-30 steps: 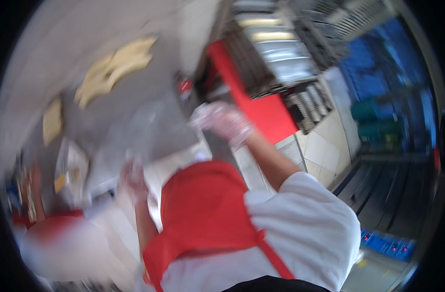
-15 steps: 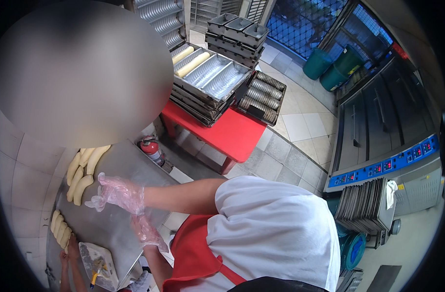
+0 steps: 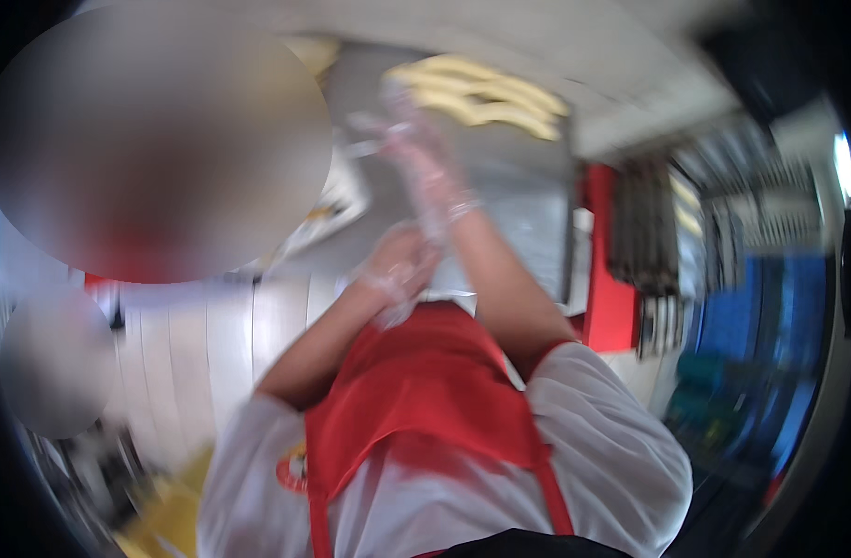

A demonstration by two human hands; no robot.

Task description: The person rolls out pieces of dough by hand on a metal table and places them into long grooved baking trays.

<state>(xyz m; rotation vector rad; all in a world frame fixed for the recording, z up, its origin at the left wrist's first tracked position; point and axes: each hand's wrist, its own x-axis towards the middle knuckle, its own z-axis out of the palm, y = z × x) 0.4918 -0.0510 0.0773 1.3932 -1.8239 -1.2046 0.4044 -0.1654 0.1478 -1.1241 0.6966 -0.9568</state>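
My right hand (image 3: 414, 153), in a clear plastic glove, reaches over the steel table (image 3: 518, 242), close to strips of pale dough (image 3: 481, 88) at its back; motion smears its fingers. My left hand (image 3: 402, 265) is lower, near the table's front edge and my red apron (image 3: 416, 391). Its fingers curl at the loose plastic below my right wrist, but the blur hides what exactly they hold. A white tray (image 3: 337, 209) with something indistinct in it lies to the left.
At right, stacked metal pans (image 3: 649, 232) sit on a red table (image 3: 610, 316), with green bins (image 3: 700, 372) and a blue-lit door (image 3: 751, 312) beyond. A blurred-out area at upper left hides much of the view. Yellow containers (image 3: 170, 507) are at lower left.
My view has swung round, so the dough now lies ahead and the pans at right. My hands have shifted from pointing left to reaching forward, the right one above the left.
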